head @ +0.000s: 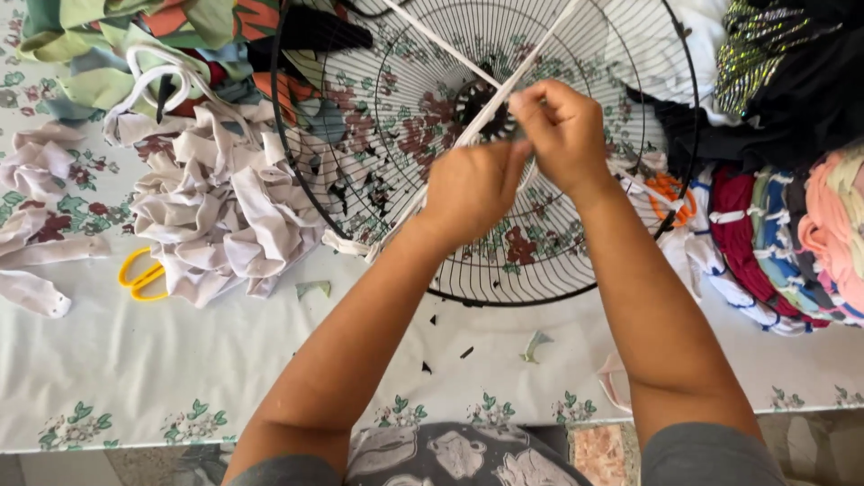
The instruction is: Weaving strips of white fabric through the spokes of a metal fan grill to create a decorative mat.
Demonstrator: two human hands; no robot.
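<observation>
The round black wire fan guard (504, 225) lies flat on the white floral-print tablecloth (225, 360), hub upward, so that its spokes can be reached from above. 2 long white fabric strips (430, 38) cross it like spokes and meet at the dark centre hub (477, 103).

The left hand (470, 191) is closed, fingers pressed together around a white strip just at 7 o'clock of the hub; the grip appears to keep the strip taut. The right hand (562, 130) sits at 3 o'clock of the hub, its fingertips pinching the strip end close against the left hand's fingers. Both hands touch above the guard centre.

Surrounding items:
- A loose heap of white cut fabric strips (211, 211) lies at 9 o'clock of the guard, within reach.
- Yellow-handled scissors (141, 274) lie at 8 o'clock, partly under the heap.
- Folded coloured cloth (117, 40) is stacked at 10 o'clock.
- Bundles of red, blue and pink fabric yarn (778, 243), tied with white bands, lie at 3 o'clock.
- Dark garments (783, 81) lie at 2 o'clock.
- Small cloth offcuts (535, 346) are scattered at 6 o'clock.

No container is visible; all material rests directly on the tablecloth.
</observation>
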